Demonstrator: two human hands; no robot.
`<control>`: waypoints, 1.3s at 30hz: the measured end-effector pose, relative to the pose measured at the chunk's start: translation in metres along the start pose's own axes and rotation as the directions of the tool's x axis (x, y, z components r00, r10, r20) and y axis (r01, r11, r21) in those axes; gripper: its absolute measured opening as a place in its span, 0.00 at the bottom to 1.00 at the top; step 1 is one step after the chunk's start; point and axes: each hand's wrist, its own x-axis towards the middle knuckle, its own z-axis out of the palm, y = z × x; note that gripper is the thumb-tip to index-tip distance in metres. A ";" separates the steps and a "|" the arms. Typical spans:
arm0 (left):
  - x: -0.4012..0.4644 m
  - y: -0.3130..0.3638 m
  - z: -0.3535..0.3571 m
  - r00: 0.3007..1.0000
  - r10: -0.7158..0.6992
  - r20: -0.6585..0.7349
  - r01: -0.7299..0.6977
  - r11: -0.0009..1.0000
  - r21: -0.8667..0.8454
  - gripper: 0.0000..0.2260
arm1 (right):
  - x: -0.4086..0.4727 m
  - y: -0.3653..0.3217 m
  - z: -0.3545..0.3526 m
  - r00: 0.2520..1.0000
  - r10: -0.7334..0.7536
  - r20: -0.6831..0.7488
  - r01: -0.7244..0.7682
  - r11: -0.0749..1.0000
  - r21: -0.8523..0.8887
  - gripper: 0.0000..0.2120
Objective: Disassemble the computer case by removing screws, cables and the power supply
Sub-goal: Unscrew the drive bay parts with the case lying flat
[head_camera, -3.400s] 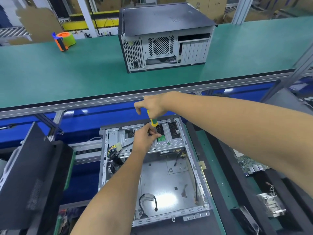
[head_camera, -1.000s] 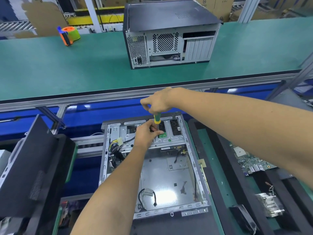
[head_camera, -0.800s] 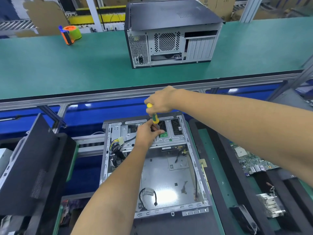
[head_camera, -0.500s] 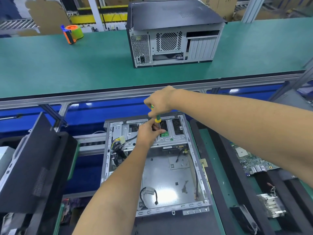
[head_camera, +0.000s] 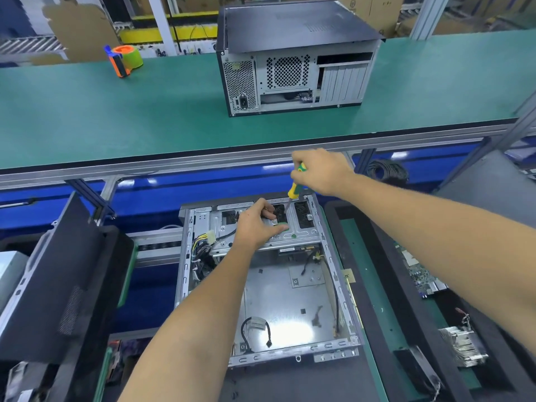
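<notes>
The open grey computer case (head_camera: 343,297) lies on its side in front of me. A metal drive bracket (head_camera: 303,234) spans its far end, and a bundle of coloured cables (head_camera: 203,250) hangs at the far left inside. My right hand (head_camera: 323,172) grips a yellow-green screwdriver (head_camera: 294,190), tilted, its tip just above the bracket. My left hand (head_camera: 255,226) rests on the bracket beside the tip, thumb lying along the metal. Its fingertips are bent down, and what they touch is hidden. A loose black cable (head_camera: 255,329) lies on the case floor.
A closed computer case (head_camera: 290,56) and an orange-green tape dispenser (head_camera: 124,60) stand on the green bench (head_camera: 145,117) beyond. A black panel (head_camera: 58,280) leans at left. At right lie a circuit board (head_camera: 423,277), a heatsink (head_camera: 461,346) and a cable coil (head_camera: 387,169).
My right hand has lifted the screwdriver up and to the right, tilting it. My left hand has let go of the shaft and now lies on the bracket.
</notes>
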 end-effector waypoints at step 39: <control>0.053 0.039 -0.034 0.764 0.093 0.638 -0.570 0.561 0.600 0.04 | -0.084 0.023 0.154 0.604 0.760 -0.241 -0.379 0.540 0.751 0.05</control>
